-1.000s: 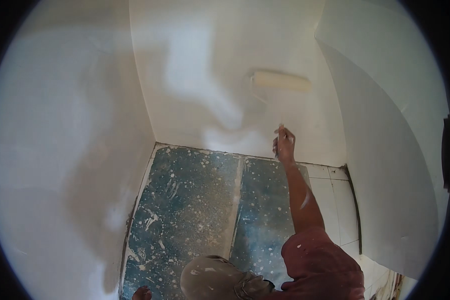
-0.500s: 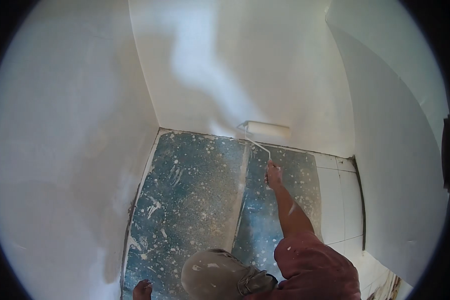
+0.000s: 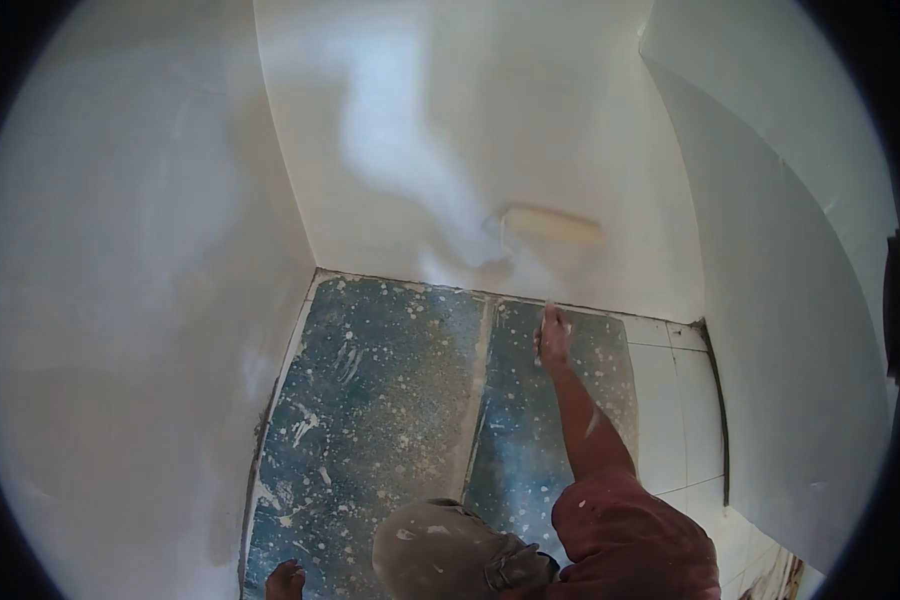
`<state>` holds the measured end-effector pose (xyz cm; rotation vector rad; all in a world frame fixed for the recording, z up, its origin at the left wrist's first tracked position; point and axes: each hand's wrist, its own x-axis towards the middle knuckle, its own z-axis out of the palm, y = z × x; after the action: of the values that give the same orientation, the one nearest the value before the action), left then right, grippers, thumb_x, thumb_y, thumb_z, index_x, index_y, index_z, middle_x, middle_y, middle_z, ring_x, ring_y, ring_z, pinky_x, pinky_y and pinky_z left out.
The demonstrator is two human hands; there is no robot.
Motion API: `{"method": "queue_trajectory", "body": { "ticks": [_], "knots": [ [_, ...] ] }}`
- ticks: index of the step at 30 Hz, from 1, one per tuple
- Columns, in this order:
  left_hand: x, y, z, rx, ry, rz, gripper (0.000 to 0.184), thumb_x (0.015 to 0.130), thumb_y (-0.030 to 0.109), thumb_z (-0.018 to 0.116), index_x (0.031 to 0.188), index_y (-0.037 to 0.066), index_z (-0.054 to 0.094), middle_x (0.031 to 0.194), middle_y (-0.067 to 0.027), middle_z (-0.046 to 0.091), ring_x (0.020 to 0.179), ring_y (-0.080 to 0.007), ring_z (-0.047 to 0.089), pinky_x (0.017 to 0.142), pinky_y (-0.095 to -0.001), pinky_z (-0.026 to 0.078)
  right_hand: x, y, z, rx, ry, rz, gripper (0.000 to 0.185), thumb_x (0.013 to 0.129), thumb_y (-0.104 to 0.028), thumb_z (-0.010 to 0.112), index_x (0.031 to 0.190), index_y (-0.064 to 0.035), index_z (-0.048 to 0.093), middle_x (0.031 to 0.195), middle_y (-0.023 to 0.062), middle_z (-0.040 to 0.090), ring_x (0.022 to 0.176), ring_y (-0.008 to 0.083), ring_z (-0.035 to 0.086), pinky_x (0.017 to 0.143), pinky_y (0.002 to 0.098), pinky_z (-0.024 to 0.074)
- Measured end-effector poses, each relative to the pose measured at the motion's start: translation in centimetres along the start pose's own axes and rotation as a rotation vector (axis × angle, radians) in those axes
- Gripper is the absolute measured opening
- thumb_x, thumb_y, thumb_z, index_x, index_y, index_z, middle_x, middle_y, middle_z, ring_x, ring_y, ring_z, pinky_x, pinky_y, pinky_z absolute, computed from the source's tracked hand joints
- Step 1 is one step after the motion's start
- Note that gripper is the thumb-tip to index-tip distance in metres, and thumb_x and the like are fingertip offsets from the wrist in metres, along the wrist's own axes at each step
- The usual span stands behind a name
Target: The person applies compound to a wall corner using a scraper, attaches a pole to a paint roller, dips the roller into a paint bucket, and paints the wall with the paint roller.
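My right hand (image 3: 554, 337) is closed around the handle of a paint roller, arm stretched forward and low over the floor. The roller's cream sleeve (image 3: 554, 226) lies against the lower part of the white wall (image 3: 560, 110), a little above the floor edge. Motion blurs the roller, and its wire frame is only faintly visible. At the bottom left edge a bit of bare skin (image 3: 285, 580) shows above the floor; I cannot tell whether it is my left hand or a foot.
White walls rise on the left (image 3: 120, 300) and right (image 3: 790, 300). A paint-spattered blue-grey sheet (image 3: 360, 400) covers much of the floor, beside white tiles (image 3: 660, 410). Rounded grey-brown cloth (image 3: 440, 550) and a red sleeve (image 3: 630, 540) fill the lower edge.
The paint roller has moved up the wall and slightly right, away from the floor edge. My right hand has moved a little forward with it.
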<state>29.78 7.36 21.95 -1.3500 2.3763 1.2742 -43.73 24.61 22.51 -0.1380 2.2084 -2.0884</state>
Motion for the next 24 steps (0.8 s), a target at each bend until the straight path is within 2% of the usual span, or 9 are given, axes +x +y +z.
{"method": "queue_trajectory", "body": {
  "ticks": [7,10,12,13,16,19,21,24],
  "knots": [
    [0.4,1.7,-0.1,-0.024,-0.033,-0.045,0.044,0.099,0.03,0.053,0.126,-0.003,0.063,0.131,-0.0243,0.061,0.126,-0.0406,0.054,0.106,-0.0462,0.043,5.1,-15.5,-0.1,0.086,-0.021,-0.28,0.044,0.104,-0.046,0.049,0.091,-0.0057,0.059,0.054,0.0027,0.049,0.041,0.0116,0.046,0.038,0.0269,0.0385],
    [0.6,2.5,-0.2,-0.015,-0.043,-0.064,0.047,0.1,0.034,0.052,0.128,-0.003,0.061,0.133,-0.0237,0.06,0.127,-0.0406,0.053,0.108,-0.0461,0.042,6.8,-17.4,-1.4,0.049,-0.018,-0.351,0.042,0.105,-0.044,0.047,0.092,-0.0053,0.06,0.055,0.003,0.05,0.041,0.0111,0.047,0.039,0.0268,0.0387],
    [1.1,1.8,0.5,-0.004,0.029,0.026,0.042,0.098,0.031,0.055,0.122,-0.002,0.066,0.124,-0.0217,0.066,0.12,-0.0388,0.059,0.102,-0.0454,0.046,6.9,-17.3,-2.1,0.022,-0.039,-0.353,0.042,0.106,-0.042,0.046,0.092,-0.005,0.06,0.055,0.0032,0.051,0.041,0.0107,0.047,0.039,0.0269,0.0388],
    [1.3,1.2,1.0,0.002,0.065,0.068,0.04,0.097,0.03,0.056,0.119,-0.001,0.069,0.12,-0.0207,0.069,0.116,-0.0379,0.062,0.1,-0.045,0.049,6.5,-16.7,-2.3,-0.002,-0.03,-0.319,0.042,0.106,-0.042,0.046,0.092,-0.0052,0.06,0.055,0.0031,0.051,0.041,0.0108,0.047,0.039,0.027,0.0388],
    [2.4,-1.4,2.8,-0.256,0.092,-0.005,0.04,0.092,0.023,0.068,0.121,-0.003,0.064,0.109,-0.0188,0.072,0.102,-0.0265,0.071,0.09,-0.0351,0.054,4.8,-10.7,-3.4,-0.054,-0.035,-0.212,0.043,0.105,-0.045,0.047,0.092,-0.0062,0.061,0.055,0.0027,0.051,0.042,0.0111,0.047,0.039,0.0273,0.0386],
    [2.2,-2.4,3.2,-0.212,0.108,0.057,0.04,0.093,0.022,0.067,0.123,-0.004,0.062,0.105,-0.0174,0.073,0.1,-0.0235,0.07,0.088,-0.0339,0.054,2.7,-3.3,-4.8,-0.125,0.0,-0.033,0.043,0.102,-0.047,0.051,0.091,-0.0077,0.062,0.056,0.002,0.051,0.043,0.0121,0.048,0.039,0.0289,0.0388],
    [1.7,-2.4,3.0,-0.236,0.1,0.043,0.04,0.093,0.021,0.066,0.122,-0.005,0.062,0.105,-0.0181,0.073,0.101,-0.0239,0.07,0.088,-0.0342,0.054,1.7,1.5,-5.8,-0.168,-0.008,0.0,0.04,0.102,-0.045,0.052,0.093,-0.0075,0.061,0.057,0.0021,0.051,0.043,0.0128,0.048,0.039,0.0298,0.0394],
    [1.1,-0.6,2.0,-0.219,0.088,-0.001,0.039,0.093,0.021,0.065,0.122,-0.005,0.063,0.108,-0.0189,0.072,0.102,-0.0246,0.07,0.088,-0.0346,0.054,1.2,7.2,-6.2,-0.113,-0.027,0.205,0.037,0.101,-0.043,0.053,0.096,-0.007,0.062,0.058,0.0026,0.05,0.044,0.0141,0.048,0.039,0.0311,0.0402]
  ]
}}
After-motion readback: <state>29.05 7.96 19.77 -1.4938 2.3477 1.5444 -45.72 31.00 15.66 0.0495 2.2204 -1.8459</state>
